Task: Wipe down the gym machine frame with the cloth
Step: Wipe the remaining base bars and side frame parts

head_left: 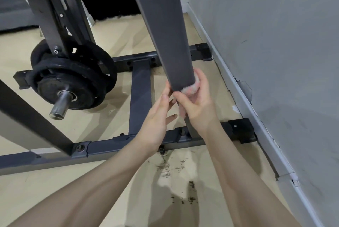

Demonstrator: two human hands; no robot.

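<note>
Cloth (190,90) on upright (163,24) (right hand (196,102))

We are in a small home gym: a dark steel machine frame (141,96) bolted together on a scuffed beige floor (55,181), black weight plates (73,81) stacked on a bar sleeve, and a chipped grey wall (275,61) close alongside.

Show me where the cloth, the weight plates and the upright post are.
cloth (190,90): head view, on the pink fluffy bunch beside the post.
weight plates (73,78): head view, on the front plate's black face.
upright post (163,30): head view, on its grey front face.
</note>
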